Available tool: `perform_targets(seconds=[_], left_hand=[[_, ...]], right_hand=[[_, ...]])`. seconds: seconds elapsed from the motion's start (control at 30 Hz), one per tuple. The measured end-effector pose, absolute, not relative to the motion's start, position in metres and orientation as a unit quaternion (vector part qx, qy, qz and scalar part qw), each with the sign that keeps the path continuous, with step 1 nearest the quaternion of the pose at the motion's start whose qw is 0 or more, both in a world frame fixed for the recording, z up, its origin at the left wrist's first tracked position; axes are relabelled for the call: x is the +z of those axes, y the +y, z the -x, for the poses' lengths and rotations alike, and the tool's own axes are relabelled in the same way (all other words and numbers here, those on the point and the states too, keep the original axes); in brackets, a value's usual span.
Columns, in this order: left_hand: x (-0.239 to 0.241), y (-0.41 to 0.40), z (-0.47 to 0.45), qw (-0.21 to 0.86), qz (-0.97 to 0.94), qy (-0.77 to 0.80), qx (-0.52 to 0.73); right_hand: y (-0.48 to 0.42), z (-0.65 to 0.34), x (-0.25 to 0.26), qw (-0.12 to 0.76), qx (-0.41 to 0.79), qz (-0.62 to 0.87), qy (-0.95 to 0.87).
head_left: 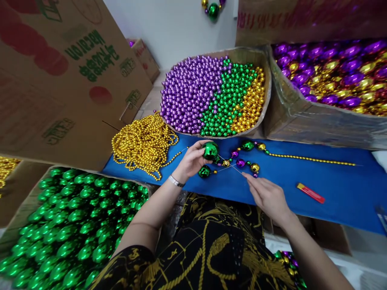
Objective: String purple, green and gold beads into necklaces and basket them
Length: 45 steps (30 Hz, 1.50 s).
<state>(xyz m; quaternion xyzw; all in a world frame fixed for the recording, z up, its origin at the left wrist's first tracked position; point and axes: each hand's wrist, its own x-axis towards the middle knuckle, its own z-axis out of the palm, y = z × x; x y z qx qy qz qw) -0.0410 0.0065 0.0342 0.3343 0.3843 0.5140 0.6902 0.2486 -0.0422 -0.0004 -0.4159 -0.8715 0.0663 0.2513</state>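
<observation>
Between the thumb and fingers of my left hand [193, 160] is a shiny green bead [211, 151]. A thin pale string runs from that bead to the fingertips of my right hand [267, 196], which pinch it. Under the string, on the blue cloth, lies a strand of mixed beads: a gold bead [254, 167], a purple bead [240, 162], a second green bead [204, 171] and smaller ones. Farther back, another green bead [248, 145] leads into a row of tiny gold beads [311, 158] stretched out to the right.
A pile of gold bead chain [142, 145] lies at the left. Behind stands a box of small purple, green and gold beads [193, 92]. Boxes of large green beads [75, 225] and purple-gold beads [335, 76] flank the table. A red cutter [311, 193] rests on the blue cloth [338, 205].
</observation>
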Motion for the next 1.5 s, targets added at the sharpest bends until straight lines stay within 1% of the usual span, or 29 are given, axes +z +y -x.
perform_targets(seconds=[0.17,0.27,0.37,0.57,0.7,0.77,0.83,0.9,0.93,1.0,1.07,1.17,1.27,1.33,1.4,1.5], left_hand=[[0.037,0.001,0.035,0.605,-0.442,0.406,0.523],[0.037,-0.004,0.024,0.586,-0.483,0.409,0.506],[0.036,-0.008,0.013,0.593,-0.480,0.412,0.498],[0.028,-0.010,0.003,0.652,-0.431,0.381,0.494],[0.031,-0.009,0.001,0.664,-0.474,0.341,0.467],[0.041,0.001,0.003,0.642,-0.511,0.336,0.463],[0.054,0.021,0.004,0.558,-0.563,0.375,0.480],[0.067,0.053,0.000,0.416,-0.643,0.429,0.479],[0.071,0.072,-0.004,0.339,-0.691,0.447,0.456],[0.074,0.110,-0.017,0.220,-0.783,0.452,0.366],[0.072,0.143,-0.034,0.146,-0.843,0.445,0.264],[0.062,0.173,-0.059,0.097,-0.875,0.445,0.165],[0.057,0.183,-0.073,0.102,-0.869,0.458,0.153],[0.058,0.179,-0.074,0.152,-0.847,0.470,0.198],[0.063,0.167,-0.070,0.275,-0.787,0.469,0.292],[0.069,0.135,-0.062,0.534,-0.607,0.409,0.423]], right_hand=[[-0.041,-0.244,0.004,0.231,-0.013,0.430,-0.873],[-0.039,-0.237,0.004,0.242,-0.029,0.414,-0.877],[-0.039,-0.234,-0.001,0.258,-0.005,0.407,-0.876],[-0.039,-0.236,-0.009,0.278,0.041,0.400,-0.872],[-0.036,-0.230,-0.009,0.313,0.076,0.414,-0.851],[-0.034,-0.230,-0.006,0.336,0.081,0.426,-0.836],[-0.033,-0.234,-0.002,0.344,0.073,0.439,-0.827],[-0.033,-0.240,0.002,0.348,0.056,0.451,-0.820],[-0.034,-0.243,0.003,0.349,0.048,0.456,-0.817],[-0.035,-0.248,0.005,0.355,0.039,0.466,-0.810],[-0.037,-0.251,0.004,0.364,0.041,0.474,-0.801],[-0.039,-0.254,0.003,0.376,0.047,0.483,-0.789],[-0.040,-0.259,0.002,0.376,0.048,0.495,-0.782],[-0.040,-0.262,0.003,0.376,0.048,0.502,-0.777],[-0.040,-0.265,0.004,0.378,0.048,0.508,-0.772],[-0.040,-0.267,0.006,0.381,0.041,0.510,-0.770]])
